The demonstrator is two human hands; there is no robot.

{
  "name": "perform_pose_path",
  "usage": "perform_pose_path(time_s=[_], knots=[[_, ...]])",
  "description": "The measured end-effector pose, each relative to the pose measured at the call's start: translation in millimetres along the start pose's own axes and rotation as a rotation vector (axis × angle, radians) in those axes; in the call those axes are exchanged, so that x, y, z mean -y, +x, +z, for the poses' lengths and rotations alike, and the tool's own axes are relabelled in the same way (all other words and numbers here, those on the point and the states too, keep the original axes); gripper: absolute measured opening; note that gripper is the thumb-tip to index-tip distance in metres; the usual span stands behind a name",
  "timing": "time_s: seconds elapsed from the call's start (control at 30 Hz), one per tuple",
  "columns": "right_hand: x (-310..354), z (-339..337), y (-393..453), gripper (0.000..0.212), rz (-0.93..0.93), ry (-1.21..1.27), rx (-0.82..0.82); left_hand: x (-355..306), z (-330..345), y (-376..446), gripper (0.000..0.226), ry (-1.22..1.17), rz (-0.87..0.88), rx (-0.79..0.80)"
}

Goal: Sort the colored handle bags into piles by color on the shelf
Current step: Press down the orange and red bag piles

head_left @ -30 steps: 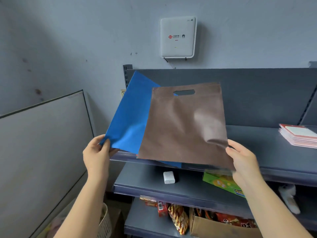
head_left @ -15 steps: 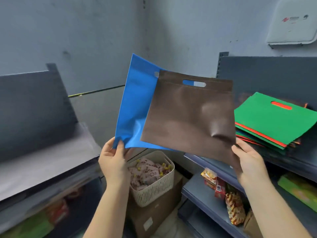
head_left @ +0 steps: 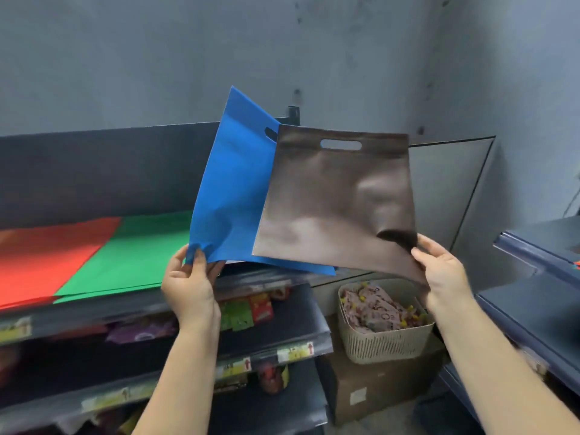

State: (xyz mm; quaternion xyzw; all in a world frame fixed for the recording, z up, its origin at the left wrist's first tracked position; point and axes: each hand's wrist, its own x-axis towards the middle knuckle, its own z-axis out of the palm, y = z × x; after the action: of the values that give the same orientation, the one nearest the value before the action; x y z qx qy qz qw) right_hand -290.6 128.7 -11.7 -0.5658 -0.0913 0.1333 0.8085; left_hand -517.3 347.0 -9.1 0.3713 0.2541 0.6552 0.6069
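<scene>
The left hand pinches the bottom corner of a blue bag, thumb on the front and fingers behind. The right hand pinches the bottom corner of a brown bag the same way, and the cloth puckers a little where it is held. Both bags are up in the air, standing tall with their handle holes at the top. The brown bag is in front and covers part of the blue one. They hang over the right end of the top shelf on the left side. On that shelf lies a green pile, and just beside it, further left, a red pile. The two piles touch along one edge. I see no blue pile and no brown pile there yet. So it looks like red and green each have a spot already, and blue and brown still need one. The part of the shelf to the right of the green pile is hidden behind the bags, so I cannot tell what is there. How many more bags wait to be sorted does not show here. Below are lower shelves with snack packs, and a basket sits on a box in the corner.
</scene>
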Motion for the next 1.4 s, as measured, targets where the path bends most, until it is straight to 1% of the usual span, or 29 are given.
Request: perform_pose_path(time_s=[0.17, 0.23, 0.33, 0.4, 0.5, 0.6, 0.67, 0.77, 0.83, 0.87, 0.93, 1.0, 1.07, 1.1, 1.13, 1.17, 1.23, 1.27, 1.33, 1.37, 1.4], knots=[[-9, 68, 12, 0.033, -0.039, -0.048, 0.118, -15, -40, 37, 0.014, 0.075, 0.054, -0.1], [-18, 92, 19, 0.033, -0.029, -0.052, 0.136, -17, -54, 52, 0.009, 0.127, 0.075, -0.128], [-30, 120, 31, 0.032, -0.025, -0.106, 0.145, -17, -71, 70, 0.01, 0.205, 0.104, -0.15], [-36, 131, 39, 0.032, -0.07, -0.237, 0.137, -17, -79, 78, 0.012, 0.253, 0.115, -0.168], [-41, 135, 56, 0.035, -0.238, -0.642, 0.117, -18, -88, 87, 0.011, 0.302, 0.13, -0.171], [-39, 133, 70, 0.034, -0.311, -0.931, 0.084, -18, -96, 92, 0.012, 0.318, 0.115, -0.172], [-36, 134, 75, 0.032, -0.323, -1.001, 0.075, -20, -102, 92, 0.013, 0.315, 0.111, -0.174], [-34, 138, 76, 0.029, -0.279, -1.059, 0.068, -26, -110, 86, 0.013, 0.335, 0.136, -0.171], [-33, 141, 75, 0.028, -0.285, -1.144, 0.095, -32, -116, 80, 0.015, 0.371, 0.16, -0.176], [-32, 143, 72, 0.029, -0.319, -1.228, 0.132, -36, -120, 76, 0.015, 0.392, 0.172, -0.185], [-33, 149, 58, 0.036, -0.494, -1.351, 0.212, -43, -128, 67, 0.015, 0.421, 0.196, -0.202], [-35, 158, 34, 0.035, -0.696, -1.261, 0.306, -50, -135, 55, 0.017, 0.445, 0.227, -0.213], [-40, 169, -3, 0.024, -0.791, -1.098, 0.475, -58, -144, 43, 0.015, 0.485, 0.254, -0.237], [-46, 174, -22, 0.019, -0.784, -1.037, 0.565, -63, -148, 37, 0.014, 0.502, 0.266, -0.25], [-52, 180, -41, 0.021, -0.74, -1.005, 0.646, -68, -152, 31, 0.014, 0.503, 0.277, -0.258], [-60, 186, -59, 0.028, -0.659, -1.005, 0.722, -74, -156, 26, 0.016, 0.496, 0.288, -0.262], [-76, 196, -86, 0.046, -0.387, -1.041, 0.844, -88, -164, 15, 0.021, 0.467, 0.313, -0.26], [-84, 202, -96, 0.051, -0.207, -1.017, 0.873, -95, -168, 10, 0.022, 0.447, 0.324, -0.262], [-98, 213, -116, 0.053, 0.129, -0.829, 0.894, -108, -179, 3, 0.022, 0.428, 0.344, -0.271], [-106, 219, -124, 0.048, 0.192, -0.744, 0.898, -115, -186, 1, 0.022, 0.43, 0.355, -0.279], [-113, 226, -132, 0.038, 0.156, -0.725, 0.903, -121, -194, -1, 0.021, 0.43, 0.366, -0.289]])
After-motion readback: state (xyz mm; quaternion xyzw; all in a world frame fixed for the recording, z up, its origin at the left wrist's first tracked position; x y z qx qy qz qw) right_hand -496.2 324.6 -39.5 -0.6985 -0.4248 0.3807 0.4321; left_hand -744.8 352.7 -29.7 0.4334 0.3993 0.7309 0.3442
